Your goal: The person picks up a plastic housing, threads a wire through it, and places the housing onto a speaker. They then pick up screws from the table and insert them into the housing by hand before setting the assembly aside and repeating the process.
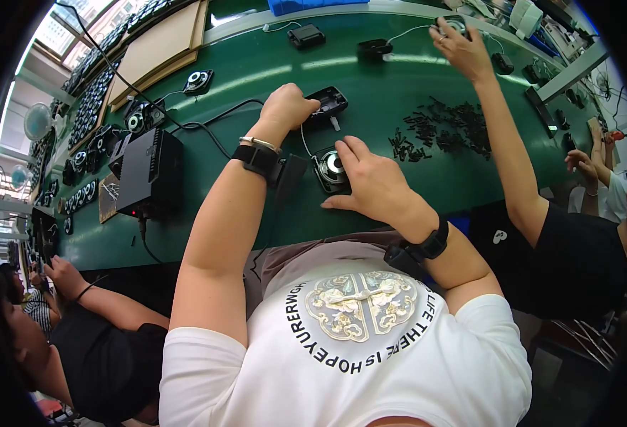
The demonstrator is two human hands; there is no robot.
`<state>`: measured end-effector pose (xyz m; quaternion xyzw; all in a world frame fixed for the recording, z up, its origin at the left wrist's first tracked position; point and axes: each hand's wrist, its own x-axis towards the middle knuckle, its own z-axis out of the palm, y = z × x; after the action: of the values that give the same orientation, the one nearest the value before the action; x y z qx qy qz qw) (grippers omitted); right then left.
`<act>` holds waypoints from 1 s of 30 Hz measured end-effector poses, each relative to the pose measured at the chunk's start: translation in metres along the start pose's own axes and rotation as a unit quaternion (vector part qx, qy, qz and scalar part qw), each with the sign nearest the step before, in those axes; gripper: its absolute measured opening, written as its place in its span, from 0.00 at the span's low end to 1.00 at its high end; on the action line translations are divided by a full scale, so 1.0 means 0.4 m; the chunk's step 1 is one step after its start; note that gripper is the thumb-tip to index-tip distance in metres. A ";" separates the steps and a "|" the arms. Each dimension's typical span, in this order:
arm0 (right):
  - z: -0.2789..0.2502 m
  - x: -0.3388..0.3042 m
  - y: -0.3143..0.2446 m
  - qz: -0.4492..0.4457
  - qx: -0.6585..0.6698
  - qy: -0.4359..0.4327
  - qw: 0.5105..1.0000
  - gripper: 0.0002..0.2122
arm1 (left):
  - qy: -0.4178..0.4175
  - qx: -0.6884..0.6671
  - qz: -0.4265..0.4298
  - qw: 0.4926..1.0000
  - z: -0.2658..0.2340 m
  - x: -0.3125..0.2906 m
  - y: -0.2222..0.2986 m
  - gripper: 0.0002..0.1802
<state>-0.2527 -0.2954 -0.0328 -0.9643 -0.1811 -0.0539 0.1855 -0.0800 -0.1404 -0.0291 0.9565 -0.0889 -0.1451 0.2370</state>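
My left hand [288, 108] has its fingers curled at the near-left edge of an open black plastic housing [333, 100]. A white connector [335, 123] sticks out below the housing, and a thin pale wire runs from there toward a small speaker [323, 163]. This speaker has a silvery round centre in a black frame and lies on the green table [256, 192]. My right hand [376, 178] grips its right side, fingers over the top edge and thumb at the lower corner.
A black box [151, 173] with a red light and cables stands left. Several small black pieces [449, 128] lie heaped right. At far right a co-worker's hand [461, 48] holds another speaker. Beyond my hands sit black housings [306, 36]; cardboard sheets [158, 53] lie far left.
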 end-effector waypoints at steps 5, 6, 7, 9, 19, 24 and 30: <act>0.009 0.021 0.080 -0.079 0.069 -0.042 0.994 0.43 | 0.016 -0.381 0.016 0.924 0.045 0.006 -0.040 0.16; 0.007 0.023 0.076 -0.078 0.069 -0.042 0.994 0.43 | 0.036 -0.510 0.033 0.859 0.050 0.003 -0.051 0.14; 0.004 0.025 0.063 -0.052 0.064 -0.051 0.995 0.43 | 0.036 -0.510 0.032 0.859 0.056 -0.001 -0.063 0.14; -0.007 0.024 0.041 0.003 0.058 -0.071 0.996 0.41 | 0.115 -0.529 0.074 0.838 0.055 -0.058 -0.060 0.12; -0.034 0.017 0.087 0.063 0.543 0.012 0.837 0.40 | 0.351 -0.181 0.500 0.771 0.063 -0.280 -0.041 0.16; -0.040 0.041 0.058 0.027 0.451 0.029 0.892 0.39 | 0.338 -0.107 0.565 0.745 0.060 -0.304 -0.036 0.16; -0.093 0.029 0.058 -0.086 0.342 0.031 0.935 0.38 | 0.314 -0.127 0.598 0.727 0.063 -0.310 -0.021 0.17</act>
<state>-0.2346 -0.3258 -0.0043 -0.8213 -0.2654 -0.0345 0.5038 -0.2039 -0.1141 -0.0255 0.6576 -0.5435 0.3252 0.4079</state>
